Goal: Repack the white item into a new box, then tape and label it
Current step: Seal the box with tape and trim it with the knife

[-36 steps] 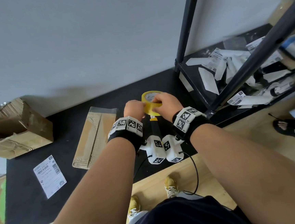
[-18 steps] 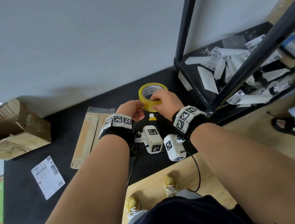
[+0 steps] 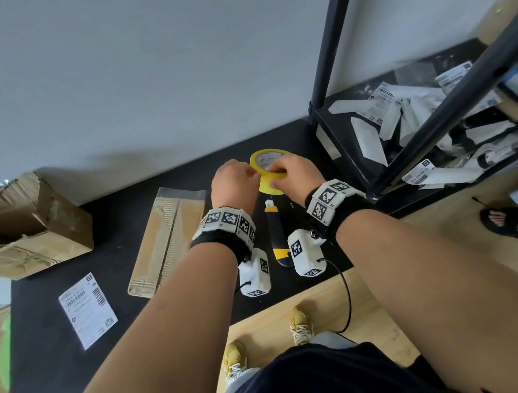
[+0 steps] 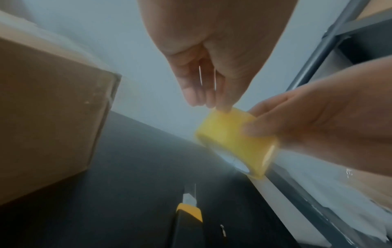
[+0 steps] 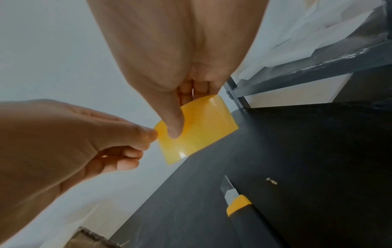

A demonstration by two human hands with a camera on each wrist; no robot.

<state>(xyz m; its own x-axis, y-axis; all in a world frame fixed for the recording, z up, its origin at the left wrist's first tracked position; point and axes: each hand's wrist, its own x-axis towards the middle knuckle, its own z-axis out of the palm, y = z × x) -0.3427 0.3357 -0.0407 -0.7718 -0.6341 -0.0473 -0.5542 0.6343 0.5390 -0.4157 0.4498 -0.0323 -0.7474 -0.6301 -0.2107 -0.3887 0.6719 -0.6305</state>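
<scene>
You were at the tape, with boxing, sealing and labelling not yet shown as done.

Nearest you, your right hand (image 3: 293, 174) gripped the yellow tape roll (image 3: 269, 173), thumb on its outer band and fingers curled inside the core, while your left hand (image 3: 234, 182) pinched at the roll's edge with thumb and forefinger, probably hunting the loose end. A yellow-and-black utility knife (image 3: 276, 229) lay under your wrists on the black mat (image 3: 167, 314). Left of it lay a flattened cardboard piece (image 3: 167, 242), a shipping label (image 3: 87, 310) and, farther off, a worn cardboard box (image 3: 25, 226). The white item I couldn't pick out. Beyond stood a grey wall and, rightward, a black metal rack (image 3: 432, 118) holding white packets.
</scene>
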